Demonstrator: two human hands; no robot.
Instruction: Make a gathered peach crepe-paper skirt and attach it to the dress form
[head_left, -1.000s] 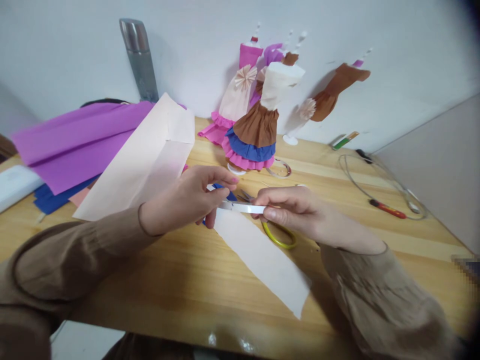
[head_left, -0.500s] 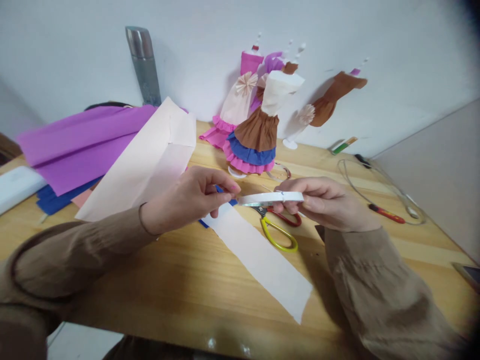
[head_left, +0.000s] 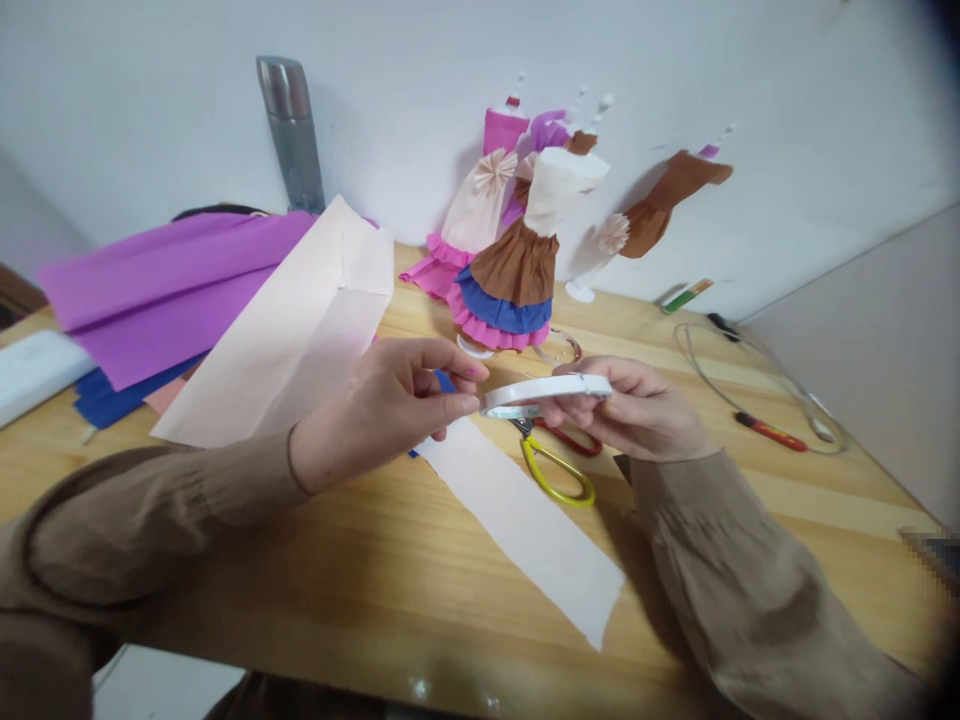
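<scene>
My right hand (head_left: 645, 405) grips a narrow roll of white double-sided tape (head_left: 536, 390), held edge-on above the table. Its fingers reach under and inside the ring. At the roll's left edge is my left hand (head_left: 409, 400), thumb and index finger slightly apart with blue showing between them; whether a tape end lies at the fingertips is too small to tell. Below both hands lies a long pale paper strip (head_left: 525, 535), its upper end behind my left fingers. Scissors with one yellow and one red handle (head_left: 559, 475) rest beside the strip, blades partly hidden.
Small dress forms in crepe paper, one with a brown, blue and pink skirt (head_left: 514, 270), stand at the back. Purple (head_left: 172, 280) and cream paper (head_left: 292, 320) are piled left, near a grey flask (head_left: 292, 140). A red-handled tool (head_left: 772, 432) and cable lie right.
The tape roll has tilted so more of its inner ring shows. My left hand has shifted slightly right, its fingertips now at the roll's edge.
</scene>
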